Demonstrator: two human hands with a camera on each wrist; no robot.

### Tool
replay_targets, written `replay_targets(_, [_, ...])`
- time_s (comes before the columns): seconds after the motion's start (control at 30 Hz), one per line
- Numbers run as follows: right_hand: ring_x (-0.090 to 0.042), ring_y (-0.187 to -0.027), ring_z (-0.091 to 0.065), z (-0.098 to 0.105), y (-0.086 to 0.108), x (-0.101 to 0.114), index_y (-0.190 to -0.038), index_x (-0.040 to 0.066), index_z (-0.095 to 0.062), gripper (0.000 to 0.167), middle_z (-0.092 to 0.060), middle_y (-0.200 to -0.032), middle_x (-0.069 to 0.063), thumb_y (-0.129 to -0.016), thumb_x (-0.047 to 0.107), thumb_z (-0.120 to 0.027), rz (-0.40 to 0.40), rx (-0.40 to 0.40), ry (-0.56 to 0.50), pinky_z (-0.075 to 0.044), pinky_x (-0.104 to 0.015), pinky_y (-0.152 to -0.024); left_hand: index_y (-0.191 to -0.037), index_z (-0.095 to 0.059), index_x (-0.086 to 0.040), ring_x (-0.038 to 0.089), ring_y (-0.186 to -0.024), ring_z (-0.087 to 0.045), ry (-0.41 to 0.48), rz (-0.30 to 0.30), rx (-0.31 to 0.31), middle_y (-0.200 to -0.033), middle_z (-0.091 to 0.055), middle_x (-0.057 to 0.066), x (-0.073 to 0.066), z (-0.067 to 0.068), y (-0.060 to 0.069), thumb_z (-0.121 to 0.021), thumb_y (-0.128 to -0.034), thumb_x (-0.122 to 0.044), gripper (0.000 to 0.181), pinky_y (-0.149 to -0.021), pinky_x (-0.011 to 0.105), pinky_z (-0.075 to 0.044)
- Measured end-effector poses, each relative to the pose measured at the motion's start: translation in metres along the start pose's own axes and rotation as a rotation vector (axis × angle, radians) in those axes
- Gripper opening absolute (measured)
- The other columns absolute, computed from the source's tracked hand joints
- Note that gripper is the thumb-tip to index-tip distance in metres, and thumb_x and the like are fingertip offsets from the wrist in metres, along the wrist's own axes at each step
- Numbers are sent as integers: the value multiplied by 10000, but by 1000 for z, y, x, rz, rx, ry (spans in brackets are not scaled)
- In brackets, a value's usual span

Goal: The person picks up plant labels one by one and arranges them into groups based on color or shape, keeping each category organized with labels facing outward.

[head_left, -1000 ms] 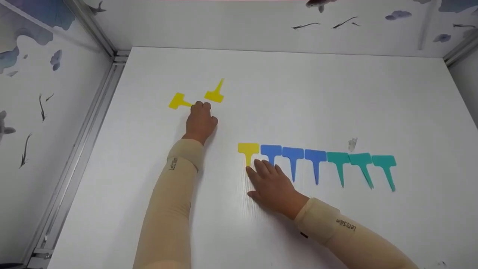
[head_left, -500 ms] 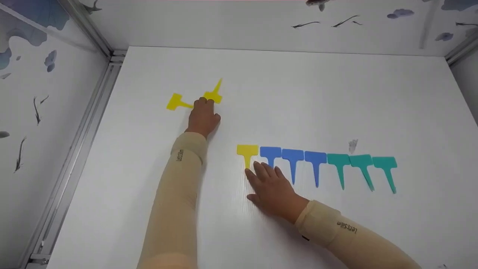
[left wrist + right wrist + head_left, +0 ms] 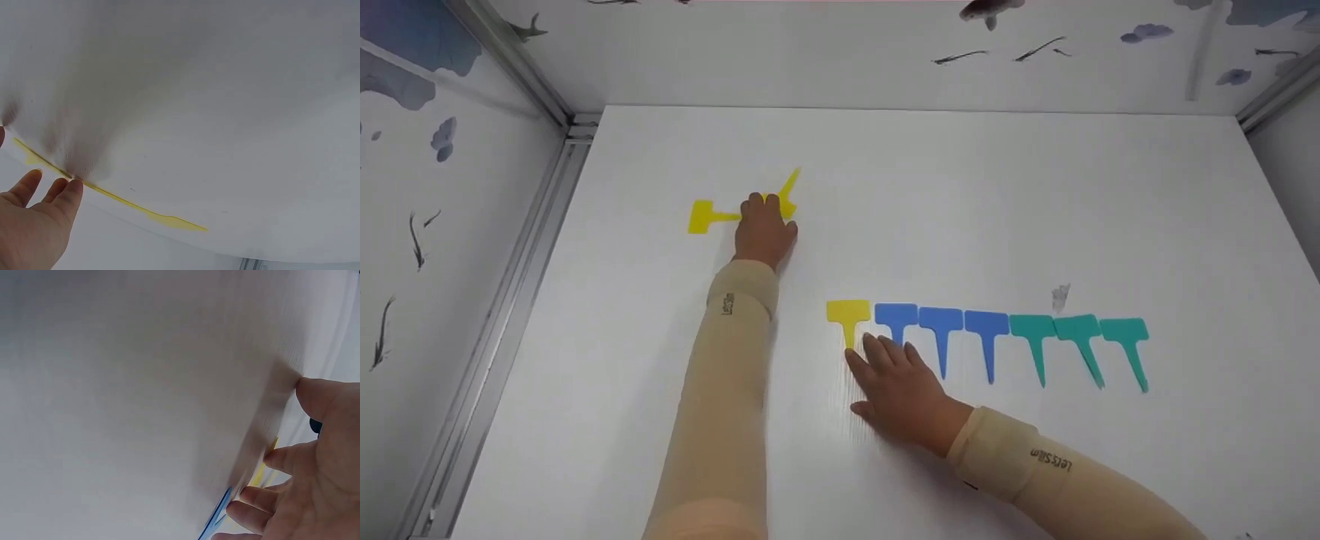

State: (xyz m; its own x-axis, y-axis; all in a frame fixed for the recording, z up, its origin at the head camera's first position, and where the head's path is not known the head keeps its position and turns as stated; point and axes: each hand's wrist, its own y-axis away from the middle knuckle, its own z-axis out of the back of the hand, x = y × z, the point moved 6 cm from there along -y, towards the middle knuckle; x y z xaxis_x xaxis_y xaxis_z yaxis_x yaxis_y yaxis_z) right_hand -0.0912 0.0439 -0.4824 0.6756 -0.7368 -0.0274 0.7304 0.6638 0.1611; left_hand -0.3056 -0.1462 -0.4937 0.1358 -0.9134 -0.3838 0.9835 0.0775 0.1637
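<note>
My left hand [image 3: 763, 234] presses its fingertips on the table at the back left, over the broad head of one yellow T-shaped plant label [image 3: 786, 201]. The stem of another yellow label [image 3: 701, 217] runs up to these fingers. In the left wrist view the fingers [image 3: 72, 194] touch the thin yellow edge. My right hand [image 3: 901, 391] rests with spread fingers over the lower stems of a yellow label [image 3: 848, 312] and a blue label [image 3: 896, 313]. Its fingertips meet the yellow stem [image 3: 271, 447] in the right wrist view. The thumb stands apart on the table.
Two more blue labels [image 3: 940, 320] and several green labels [image 3: 1078, 327] continue the row rightward, stems toward me. A small grey smudge [image 3: 1060, 297] lies behind the row. White printed walls stand behind and at the left, with a metal frame rail [image 3: 521, 300] along the table's left edge.
My left hand has slid over the head of the back yellow label, now covering much of it. The leftmost yellow label has turned, its stem nearly level. The right hand stays on the row.
</note>
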Motion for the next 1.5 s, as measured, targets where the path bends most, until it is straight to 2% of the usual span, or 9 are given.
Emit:
replay_targets(0.17, [-349,-1248,-480,1,1,0,-1425,103,-440,662,-451,-1395,-186,-903,473,-610,-3,-16,-26,-444,-521,-988,-1359,-423,15,293,-1197,-402,4,21,10,-1287,-408,193,-1,1,-5,-560,-954,-268,513,-1010,360,-427])
replay_targets(0.33, [-346,-1236,-490,3,2,0,-1418,104,-452,661,-466,-1384,-186,-898,480,-614,7,-30,-15,-455,-510,-979,-1335,-441,23,299,-1167,-419,-29,30,22,-1248,-440,199,-4,4,-9,-558,-950,-256,489,-992,366,-431])
replay_targets(0.57, [-342,-1241,-486,1,1,0,-1428,114,-441,687,-459,-1389,-178,-890,503,-618,8,-19,-7,-457,-501,-979,-1335,-458,32,313,-1199,-393,-69,24,62,-1301,-418,207,-8,7,-11,-554,-945,-228,478,-1029,398,-405])
replay_targets(1.0, [-343,-1255,-474,1,1,0,-1441,124,-420,703,-446,-1402,-178,-889,518,-609,-1,-8,0,-449,-502,-988,-1208,-550,72,329,-1154,-400,-117,4,54,-1268,-411,222,-14,8,-10,-535,-932,-208,394,-960,429,-456])
replay_targets(1.3, [-334,-1261,-470,-1,0,0,-1443,126,-413,686,-438,-1404,-175,-903,513,-584,-13,2,17,-448,-488,-995,-1266,-497,72,332,-1187,-368,-114,-5,110,-1291,-384,224,-14,6,-11,-529,-923,-170,421,-954,421,-465])
replay_targets(1.5, [-332,-1250,-481,-1,0,0,-1440,124,-423,692,-447,-1396,-178,-898,521,-590,-6,-7,29,-455,-487,-987,-1241,-510,63,325,-1194,-359,-73,18,103,-1301,-382,216,-12,4,-12,-515,-920,-240,442,-993,422,-428])
